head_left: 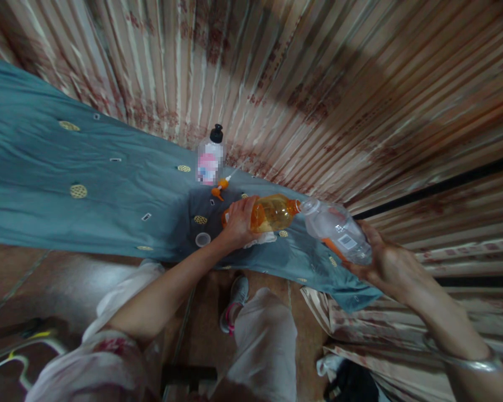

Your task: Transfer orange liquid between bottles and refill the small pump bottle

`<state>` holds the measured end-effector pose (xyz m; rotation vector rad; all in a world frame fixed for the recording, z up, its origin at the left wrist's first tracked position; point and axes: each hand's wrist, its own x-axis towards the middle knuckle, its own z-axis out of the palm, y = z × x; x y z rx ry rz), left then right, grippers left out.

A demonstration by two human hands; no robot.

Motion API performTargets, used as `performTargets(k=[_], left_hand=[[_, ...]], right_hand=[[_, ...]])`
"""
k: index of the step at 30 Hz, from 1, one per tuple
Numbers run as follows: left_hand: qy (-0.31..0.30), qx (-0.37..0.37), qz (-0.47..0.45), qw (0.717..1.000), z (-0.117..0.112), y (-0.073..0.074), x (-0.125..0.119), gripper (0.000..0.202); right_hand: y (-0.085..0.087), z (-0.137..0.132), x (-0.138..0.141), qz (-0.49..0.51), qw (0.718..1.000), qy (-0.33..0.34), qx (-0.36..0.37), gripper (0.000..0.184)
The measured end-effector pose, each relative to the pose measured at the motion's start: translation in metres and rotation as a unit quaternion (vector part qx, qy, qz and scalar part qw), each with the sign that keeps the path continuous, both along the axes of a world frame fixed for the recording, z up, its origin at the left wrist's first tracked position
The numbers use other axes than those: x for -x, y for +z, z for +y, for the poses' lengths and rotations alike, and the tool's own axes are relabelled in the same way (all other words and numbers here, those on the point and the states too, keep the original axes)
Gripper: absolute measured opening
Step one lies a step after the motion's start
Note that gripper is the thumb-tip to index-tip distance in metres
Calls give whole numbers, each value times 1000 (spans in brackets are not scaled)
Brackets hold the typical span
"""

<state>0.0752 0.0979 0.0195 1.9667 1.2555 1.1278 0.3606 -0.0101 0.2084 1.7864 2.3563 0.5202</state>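
1. Looks like a home; exact room unclear.
2. Pleated floral curtain (159, 67) hanging behind, domestic type.
3. Teal cloth (33, 159) with yellow prints, draped over long narrow surface.
4. Brown floor (8, 268), tile-like seams visible.

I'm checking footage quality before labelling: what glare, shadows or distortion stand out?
Head view: small white glints on the clear plastic bottle and transparent orange plastic bottle; head view: broad shadow on the beige, pleated floral curtain, another on the teal patterned cloth; head view: pixelation masks the pale, black-capped bottle; head view: pleats fan outward, possibly lens distortion.
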Motion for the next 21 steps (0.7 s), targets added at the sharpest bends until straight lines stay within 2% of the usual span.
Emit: performTargets(k=[10,21], left_hand=[[-3,-7,6,1000,0,-2,1,92],[2,17,-1,1000,-1,1,1,94]], right_hand=[[-1,0,-2,-2,1000,11,-5,71],[3,0,7,2,1000,-8,6,63]])
